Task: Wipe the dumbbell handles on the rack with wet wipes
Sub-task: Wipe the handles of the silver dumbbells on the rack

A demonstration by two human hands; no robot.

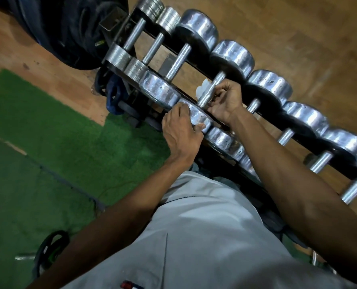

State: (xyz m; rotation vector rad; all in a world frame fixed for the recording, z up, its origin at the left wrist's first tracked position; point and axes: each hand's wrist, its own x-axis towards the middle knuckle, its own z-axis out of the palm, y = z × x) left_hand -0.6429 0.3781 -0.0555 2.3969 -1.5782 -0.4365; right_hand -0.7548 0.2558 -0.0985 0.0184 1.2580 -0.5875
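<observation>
A black rack [119, 32] runs diagonally from upper left to lower right and carries several chrome dumbbells. My right hand [225, 101] is closed around the knurled handle [212, 88] of one dumbbell in the middle of the row. A white wet wipe [202, 88] is wrapped under that handle and sticks out on its left side. My left hand [181, 130] grips the near head [198, 117] of the same dumbbell, fingers curled over its edge.
Neighbouring dumbbell handles [178, 60] lie close on both sides. Black weight plates [69, 34] lean at the rack's upper left end. Green turf [69, 142] covers the floor to the left, with a plate-loaded bar [50, 251] lying on it. Wooden floor [298, 28] lies beyond the rack.
</observation>
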